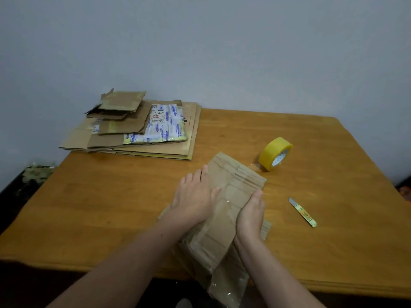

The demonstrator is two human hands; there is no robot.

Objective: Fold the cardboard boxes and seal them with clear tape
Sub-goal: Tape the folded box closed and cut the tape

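A flattened brown cardboard box [226, 210] lies on the wooden table [111, 196], its near end hanging over the front edge. My left hand [193, 196] presses flat on its left side with straight fingers. My right hand [251, 214] lies along the box's right edge, thumb on top; its fingers are hidden behind the edge. Old clear tape shines on the box's near flap. A yellow tape roll [275, 156] stands on its edge just beyond the box to the right.
A stack of flattened cardboard boxes [138, 130], one with printed labels, sits at the table's back left corner. A small folding knife [303, 212] with its blade out lies to the right of my right hand. A plain wall rises behind the table.
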